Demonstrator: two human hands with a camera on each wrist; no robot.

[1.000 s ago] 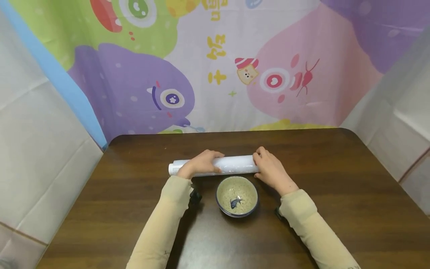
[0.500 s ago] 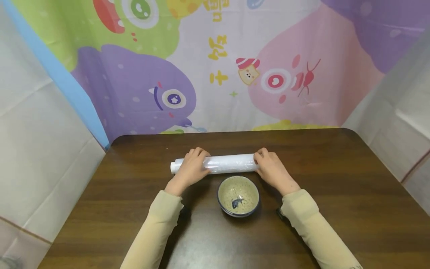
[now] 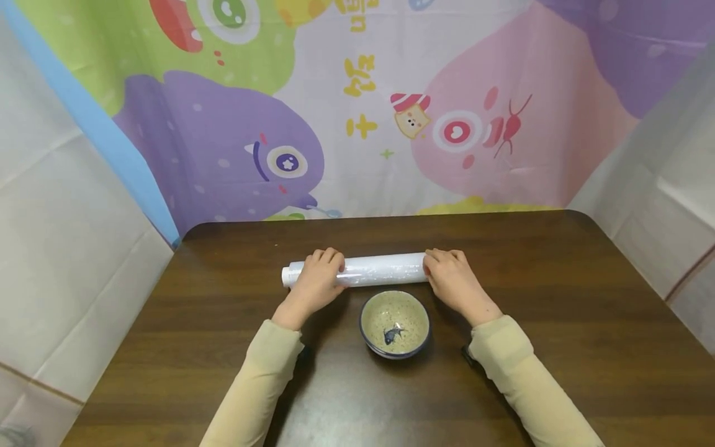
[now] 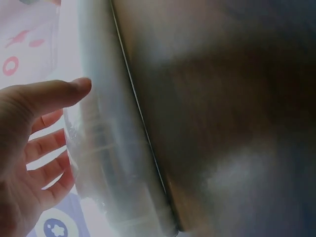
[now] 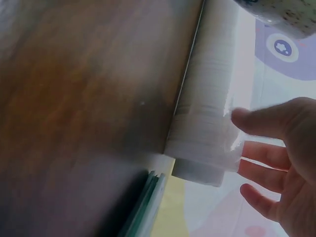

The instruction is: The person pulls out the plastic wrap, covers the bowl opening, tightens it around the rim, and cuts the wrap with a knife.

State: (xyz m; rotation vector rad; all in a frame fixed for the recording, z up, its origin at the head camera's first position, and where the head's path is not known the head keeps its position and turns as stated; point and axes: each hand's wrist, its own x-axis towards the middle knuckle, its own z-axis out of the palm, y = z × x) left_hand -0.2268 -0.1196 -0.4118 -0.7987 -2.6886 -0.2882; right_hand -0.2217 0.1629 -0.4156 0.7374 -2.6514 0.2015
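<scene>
A roll of clear plastic wrap (image 3: pixel 385 270) lies crosswise on the dark wooden table, with its white core poking out at the left end. My left hand (image 3: pixel 318 279) grips it near that end, the thumb on the near side and the fingers over the top. Around the other end curls my right hand (image 3: pixel 455 279), which covers that end in the head view. The right wrist view shows the thumb and fingers about the wrap (image 5: pixel 212 98) and its protruding core (image 5: pixel 197 172). Just in front of the roll stands a speckled bowl (image 3: pixel 395 323) with a blue fish inside.
The wooden table (image 3: pixel 586 347) reaches back to a curtain (image 3: pixel 363 174) printed with cartoon monsters. Pale tiled walls (image 3: pixel 72 248) flank it on the left and right. In the right wrist view the bowl's speckled side (image 5: pixel 291 12) shows at the top corner.
My left hand has slid left along the roll and turned, so its back now faces up. The right hand has shifted slightly right at its end. Roll and bowl have barely moved.
</scene>
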